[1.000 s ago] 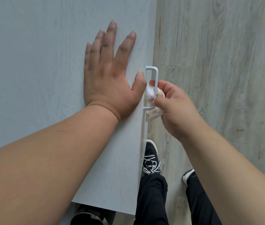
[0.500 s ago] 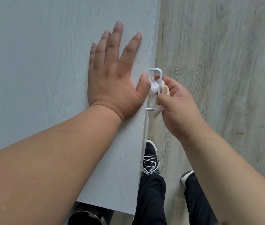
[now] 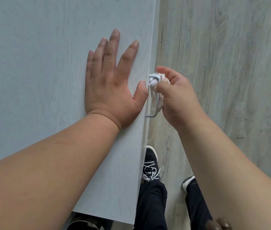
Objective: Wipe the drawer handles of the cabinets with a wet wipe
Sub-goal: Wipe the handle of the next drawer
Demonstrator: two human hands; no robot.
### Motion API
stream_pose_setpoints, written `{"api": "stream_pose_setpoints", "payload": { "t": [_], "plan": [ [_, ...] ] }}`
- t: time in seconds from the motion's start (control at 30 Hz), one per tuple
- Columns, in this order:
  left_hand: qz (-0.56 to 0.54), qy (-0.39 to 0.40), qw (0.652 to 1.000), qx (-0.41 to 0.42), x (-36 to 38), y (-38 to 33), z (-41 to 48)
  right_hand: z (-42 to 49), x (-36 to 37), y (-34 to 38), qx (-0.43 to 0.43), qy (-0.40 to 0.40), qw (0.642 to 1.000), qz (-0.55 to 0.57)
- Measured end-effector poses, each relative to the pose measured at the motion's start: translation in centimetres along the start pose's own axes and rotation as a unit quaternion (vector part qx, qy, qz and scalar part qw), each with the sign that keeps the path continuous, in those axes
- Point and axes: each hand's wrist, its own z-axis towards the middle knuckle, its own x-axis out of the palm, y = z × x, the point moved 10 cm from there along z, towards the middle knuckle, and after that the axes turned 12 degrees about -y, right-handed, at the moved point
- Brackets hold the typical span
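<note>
Item: drawer handle (image 3: pixel 156 106), white metal loop, fixed to the front face of a grey-blue cabinet (image 3: pixel 48 63), seen from above.

Change since the earlier pictures: the right hand (image 3: pixel 178 100) and its wet wipe (image 3: pixel 153 93) have gone up the handle. A second ago they sat at its near end, half a second ago about the middle, and now they are at its far corner. The near end and its bend are now bare. The left hand (image 3: pixel 113 83) has stayed in place.

Count:
- Hands, two. Left: flat on the cabinet top, fingers straight and spread, holding nothing, thumb tip at the top's front edge just beside the handle. Right: thumb and curled fingers pinch the wipe round the handle's bar, forefinger reaching past the far corner.
- Wet wipe, one. White, crumpled, bunched inside the loop and against the bar at the far end, partly hidden by the right hand.
- Handle, one in view. Far end wrapped by the wipe, near end uncovered.
- Cabinet, one. Only its top and a sliver of its front edge show.
- Shoes, two. Black with white soles, one with white laces (image 3: pixel 150 166), the other (image 3: pixel 188 181) half hidden by the right forearm; both on the pale wood-grain floor (image 3: pixel 223 63).
- Trouser legs (image 3: pixel 151 205), two, dark.
</note>
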Motion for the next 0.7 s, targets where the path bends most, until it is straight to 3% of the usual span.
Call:
{"api": "stream_pose_setpoints", "payload": {
  "t": [0.2,0.47,0.7],
  "plan": [
    [-0.006,-0.006,1.000,0.001,0.0,0.0,0.0,-1.8,0.3,-0.6,-0.003,0.046,0.999,0.004],
    [-0.007,-0.007,1.000,-0.003,0.0,0.1,0.0,-0.6,-0.8,-0.1,-0.013,-0.022,1.000,-0.018],
    [-0.013,-0.008,1.000,-0.003,-0.1,0.0,0.0,-1.1,-0.8,-0.7,-0.015,-0.021,0.999,-0.019]
  ]
}}
